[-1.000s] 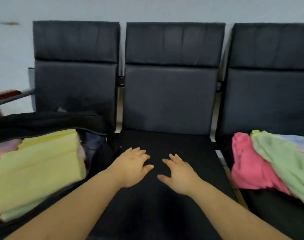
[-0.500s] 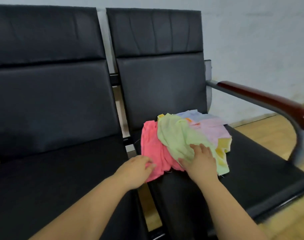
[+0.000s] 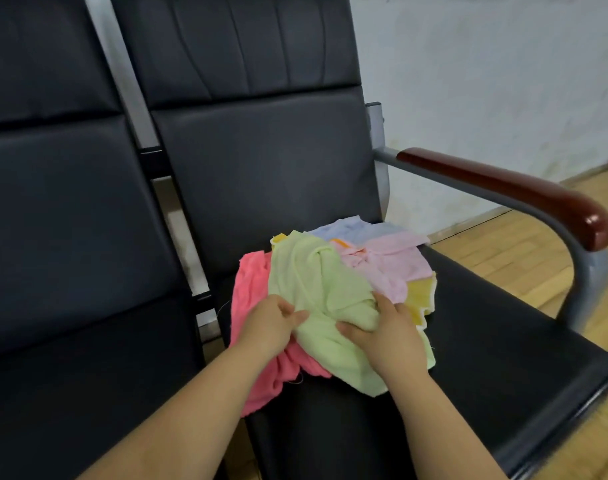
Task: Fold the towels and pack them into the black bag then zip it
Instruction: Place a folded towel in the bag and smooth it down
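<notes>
Lying crumpled on the black padded chair seat [image 3: 468,341], the pale green terry towel [image 3: 316,282] runs its long axis from 11 o'clock to 5 o'clock, atop a heap of five towels: one green, one coral pink towel [image 3: 250,296] at its 9 o'clock, one lilac-pink [image 3: 396,268], one light blue [image 3: 351,230], one yellow [image 3: 422,299]. The left hand [image 3: 269,323] and right hand [image 3: 387,332], one each, both pinch the green cloth

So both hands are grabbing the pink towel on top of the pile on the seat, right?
Not quite: in the head view the left hand and right hand grip the green towel, which lies on top of the pile; the pink towel lies beneath it on the seat.
</notes>
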A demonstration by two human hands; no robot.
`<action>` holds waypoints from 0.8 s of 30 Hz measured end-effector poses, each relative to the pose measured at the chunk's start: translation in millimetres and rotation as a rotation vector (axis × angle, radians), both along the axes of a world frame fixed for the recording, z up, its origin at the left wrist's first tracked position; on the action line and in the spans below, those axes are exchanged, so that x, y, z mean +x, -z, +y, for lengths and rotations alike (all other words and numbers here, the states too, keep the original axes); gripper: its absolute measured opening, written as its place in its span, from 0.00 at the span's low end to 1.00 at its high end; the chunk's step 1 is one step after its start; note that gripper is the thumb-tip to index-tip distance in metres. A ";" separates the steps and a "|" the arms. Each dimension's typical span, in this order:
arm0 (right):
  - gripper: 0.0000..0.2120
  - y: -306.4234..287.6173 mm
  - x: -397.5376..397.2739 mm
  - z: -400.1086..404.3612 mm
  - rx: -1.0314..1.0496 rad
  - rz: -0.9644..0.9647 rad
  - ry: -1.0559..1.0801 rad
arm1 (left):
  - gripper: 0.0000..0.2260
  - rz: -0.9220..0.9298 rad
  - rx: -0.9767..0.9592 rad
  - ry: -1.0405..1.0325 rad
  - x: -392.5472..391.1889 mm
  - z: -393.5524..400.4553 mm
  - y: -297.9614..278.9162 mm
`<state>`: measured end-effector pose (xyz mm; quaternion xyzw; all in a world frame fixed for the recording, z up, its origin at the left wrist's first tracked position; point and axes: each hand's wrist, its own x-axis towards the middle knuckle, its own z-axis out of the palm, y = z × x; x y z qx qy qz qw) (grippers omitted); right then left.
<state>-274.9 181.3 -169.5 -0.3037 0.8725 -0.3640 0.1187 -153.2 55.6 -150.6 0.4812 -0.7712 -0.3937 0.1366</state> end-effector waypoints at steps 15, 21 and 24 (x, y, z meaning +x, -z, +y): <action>0.13 -38.1 24.9 7.3 -0.560 -0.188 0.101 | 0.13 0.764 0.601 -0.092 36.5 17.6 -45.6; 0.21 -63.6 43.3 7.4 -0.862 -1.001 0.205 | 0.13 0.844 0.818 -0.195 47.9 42.2 -65.7; 0.12 -69.3 57.0 14.1 -0.964 -1.299 0.372 | 0.14 0.744 0.879 -0.231 54.7 57.1 -70.4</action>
